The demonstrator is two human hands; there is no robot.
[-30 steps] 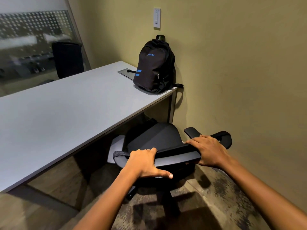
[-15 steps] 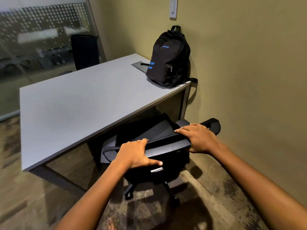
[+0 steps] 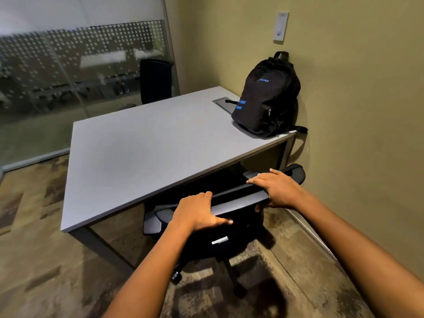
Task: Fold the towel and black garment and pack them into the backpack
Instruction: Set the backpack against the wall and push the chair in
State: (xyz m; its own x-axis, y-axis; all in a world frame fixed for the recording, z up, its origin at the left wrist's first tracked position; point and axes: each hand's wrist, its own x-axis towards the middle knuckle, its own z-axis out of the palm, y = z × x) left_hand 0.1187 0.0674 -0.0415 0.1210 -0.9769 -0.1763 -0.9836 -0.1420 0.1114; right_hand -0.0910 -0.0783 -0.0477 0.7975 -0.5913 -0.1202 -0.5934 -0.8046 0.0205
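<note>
Left hand [image 3: 199, 214]: grips the top edge of the chair [image 3: 231, 228] backrest, fingers curled over the far side, thumb pressed along the near face.
Right hand [image 3: 278, 188]: grips the same top edge further right, fingers laid over it, thumb tucked under the near side.
Hands together: both hold the backrest, apart from each other, arms stretched forward.
Chair: black office chair on castors, its seat pushed under the table [image 3: 142, 152]; right armrest [image 3: 296, 171] shows just beyond the right hand, left armrest [image 3: 152, 222] sits below the left hand.
Table: grey top on dark legs, set in the corner; its near edge runs just above the chair and hands.
Backpack [image 3: 267, 97]: black with blue stripes and blue lettering, upright on the far right corner of the table, leaning on the wall [image 3: 355, 111], zips closed; a strap hangs over the table edge.
In the way: the chair stands between the person and the table side nearest the backpack.
Cable hatch [image 3: 223, 103]: set flush in the tabletop, partly under the backpack.
Wall switch [image 3: 281, 27]: white plate above the backpack.
Second chair [image 3: 156, 80]: dark, beyond the table's far edge, by the dotted glass partition [image 3: 80, 72].
Floor [image 3: 46, 260]: patterned brown carpet.
</note>
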